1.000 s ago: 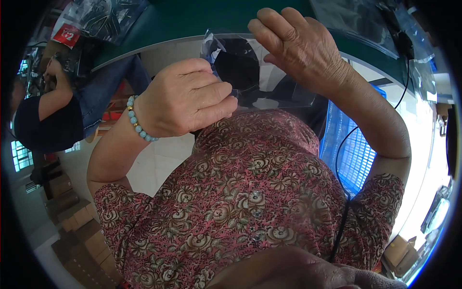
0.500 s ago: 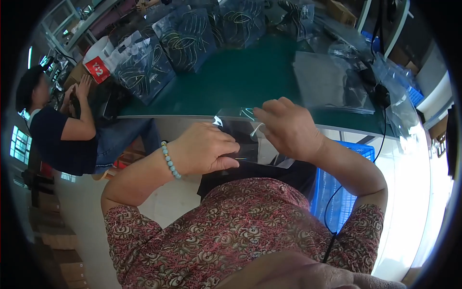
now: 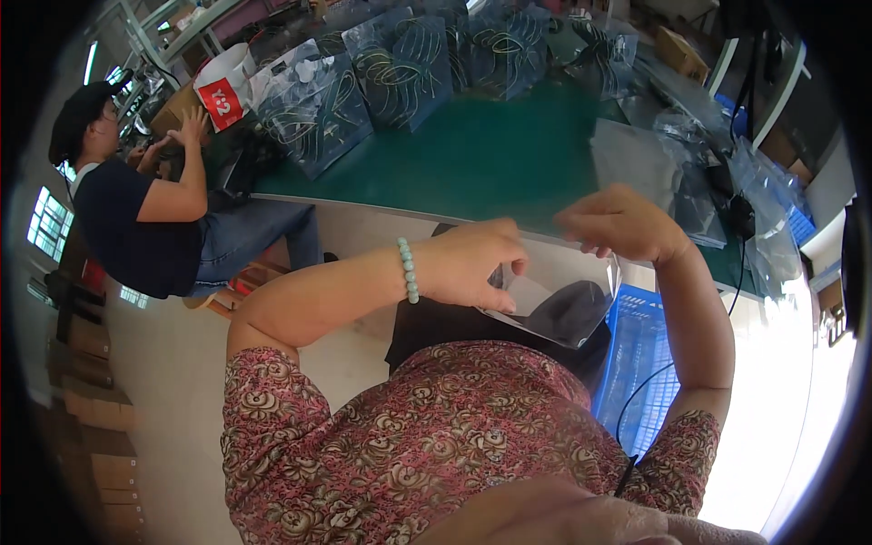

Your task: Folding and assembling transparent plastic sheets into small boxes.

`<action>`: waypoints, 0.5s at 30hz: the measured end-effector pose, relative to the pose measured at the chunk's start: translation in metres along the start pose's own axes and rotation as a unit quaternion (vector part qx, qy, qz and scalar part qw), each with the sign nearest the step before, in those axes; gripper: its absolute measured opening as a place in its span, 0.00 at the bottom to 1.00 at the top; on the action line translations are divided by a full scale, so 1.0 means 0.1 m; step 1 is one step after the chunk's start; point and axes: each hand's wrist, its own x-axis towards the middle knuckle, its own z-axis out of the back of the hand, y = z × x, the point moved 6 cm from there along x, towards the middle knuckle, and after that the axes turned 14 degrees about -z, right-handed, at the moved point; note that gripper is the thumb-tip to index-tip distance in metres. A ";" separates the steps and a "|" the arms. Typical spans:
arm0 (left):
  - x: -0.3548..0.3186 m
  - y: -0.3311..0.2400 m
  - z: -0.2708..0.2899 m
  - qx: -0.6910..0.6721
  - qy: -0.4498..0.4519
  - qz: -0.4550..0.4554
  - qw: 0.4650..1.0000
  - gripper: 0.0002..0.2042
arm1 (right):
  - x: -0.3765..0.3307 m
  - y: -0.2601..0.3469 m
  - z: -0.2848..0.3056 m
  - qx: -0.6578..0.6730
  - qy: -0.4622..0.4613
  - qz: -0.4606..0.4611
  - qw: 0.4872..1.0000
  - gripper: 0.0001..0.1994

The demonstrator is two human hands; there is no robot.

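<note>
A clear plastic bag (image 3: 574, 313) hangs between my hands, over my lap and in front of the table edge. My left hand (image 3: 472, 263), with a pale green bead bracelet at its wrist, grips the bag's left side between thumb and bent fingers. Above the bag's upper right edge is my right hand (image 3: 627, 222), palm down with its fingers pointing left. Motion smears those fingertips, so whether they pinch anything does not show. Glare on the film makes the bag's contents hard to make out.
Bags of coiled cables (image 3: 313, 109) stand along the far side of the green table (image 3: 472, 150). Flat clear bags (image 3: 636, 163) lie at its right. A blue crate (image 3: 636, 363) sits below at my right. A co-worker (image 3: 136, 191) sits at the left, beside a white bucket (image 3: 222, 68).
Both hands have moved right in the picture, and the bag has tilted and spread wider. The thin white piece at my right fingers no longer shows. The whole view has shifted somewhat.
</note>
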 end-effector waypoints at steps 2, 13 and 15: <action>0.07 -0.22 0.20 0.043 -0.078 -0.060 0.994 0.17 | 0.05 -0.16 0.13 0.021 -0.017 -0.023 0.999 0.18; -0.07 -0.75 0.62 0.164 -0.071 -0.199 0.964 0.13 | 0.39 -0.63 0.26 0.265 0.149 -0.043 0.952 0.21; -0.04 -0.69 0.71 0.158 -0.077 -0.184 0.967 0.13 | 0.40 -0.66 0.21 0.261 0.146 -0.001 0.954 0.21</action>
